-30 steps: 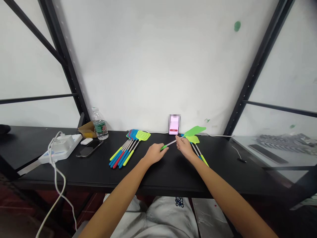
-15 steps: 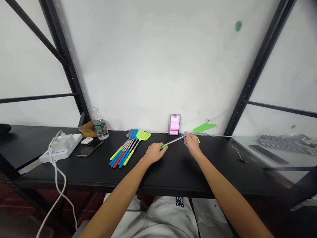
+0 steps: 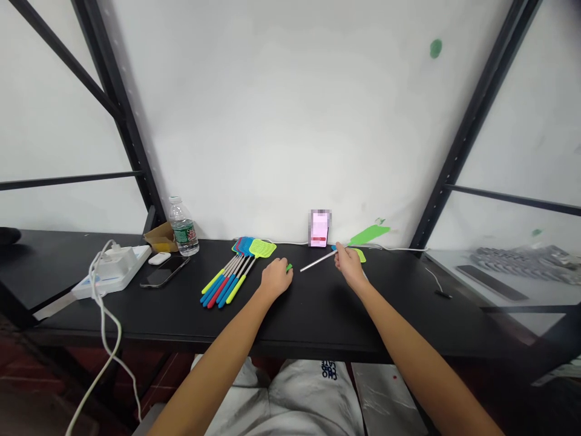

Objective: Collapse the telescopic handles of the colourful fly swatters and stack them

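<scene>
My right hand grips the thin metal shaft of a fly swatter just below its bright green mesh head. The shaft's near end is bare. My left hand sits on the black table, closed around a green handle grip that shows just past the fingers, a short gap from the shaft end. A yellow-green swatter head lies partly behind my right hand. To the left lies a fanned stack of fly swatters with blue, red, yellow and green handles.
A pink-screened phone stands against the white wall. Farther left are a water bottle, a cardboard piece, a black phone and a white power strip with cables. Black shelf posts stand on both sides.
The green grip has come apart from the metal shaft. My left hand has moved left with it, while my right hand keeps the shaft. The green head has lowered slightly.
</scene>
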`<state>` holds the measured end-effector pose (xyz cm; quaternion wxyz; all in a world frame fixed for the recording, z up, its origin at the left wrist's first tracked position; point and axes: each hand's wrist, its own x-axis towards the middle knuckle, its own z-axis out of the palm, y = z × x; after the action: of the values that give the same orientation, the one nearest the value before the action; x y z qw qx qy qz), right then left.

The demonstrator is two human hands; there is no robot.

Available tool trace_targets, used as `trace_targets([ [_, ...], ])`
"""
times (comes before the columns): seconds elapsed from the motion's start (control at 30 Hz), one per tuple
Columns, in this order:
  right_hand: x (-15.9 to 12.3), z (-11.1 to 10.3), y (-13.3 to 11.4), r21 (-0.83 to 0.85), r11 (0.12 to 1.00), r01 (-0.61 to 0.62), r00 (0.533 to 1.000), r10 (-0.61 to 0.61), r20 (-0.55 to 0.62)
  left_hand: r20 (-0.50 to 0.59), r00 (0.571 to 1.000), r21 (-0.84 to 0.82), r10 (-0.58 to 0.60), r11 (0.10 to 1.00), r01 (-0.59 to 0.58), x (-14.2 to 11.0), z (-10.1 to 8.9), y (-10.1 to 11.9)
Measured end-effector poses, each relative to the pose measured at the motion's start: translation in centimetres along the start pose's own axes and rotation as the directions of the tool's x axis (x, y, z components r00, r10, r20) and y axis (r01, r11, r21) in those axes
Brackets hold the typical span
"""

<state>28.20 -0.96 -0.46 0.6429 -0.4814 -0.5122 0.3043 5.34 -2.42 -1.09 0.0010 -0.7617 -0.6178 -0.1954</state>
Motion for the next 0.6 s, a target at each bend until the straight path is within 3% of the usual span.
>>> trace_targets([
  [0.2, -0.2, 0.2, 0.3, -0.058, 0.998, -0.005, 0.999, 0.007, 0.044, -0.005, 1.000, 0.011, 0.004, 1.000, -0.004, 0.0, 0.1, -0.2],
  [0.33, -0.4, 0.3, 0.2, -0.045, 0.998, -0.043, 0.996, 0.046, 0.073, -0.124, 0.992, -0.055, 0.004, 0.998, -0.011, -0.1, -0.2, 0.2],
  [0.47, -1.0, 0.8, -0.1, -0.023, 0.995, -0.092, 0.980, 0.095, 0.175, -0.250, 0.957, -0.265, 0.149, 0.940, -0.215, -0.5, -0.9, 1.2],
  [0.53, -1.5, 1.2, -0.1, -0.035, 0.994, -0.102, 0.964, 0.108, 0.241, -0.223, 0.941, -0.375, 0.253, 0.869, -0.323, -0.9, -1.3, 1.8],
  [0.6, -1.9, 1.7, 0.1, -0.059, 0.992, -0.111, 0.945, 0.123, 0.303, -0.146, 0.934, -0.448, 0.326, 0.820, -0.357, -1.3, -1.4, 2.3],
])
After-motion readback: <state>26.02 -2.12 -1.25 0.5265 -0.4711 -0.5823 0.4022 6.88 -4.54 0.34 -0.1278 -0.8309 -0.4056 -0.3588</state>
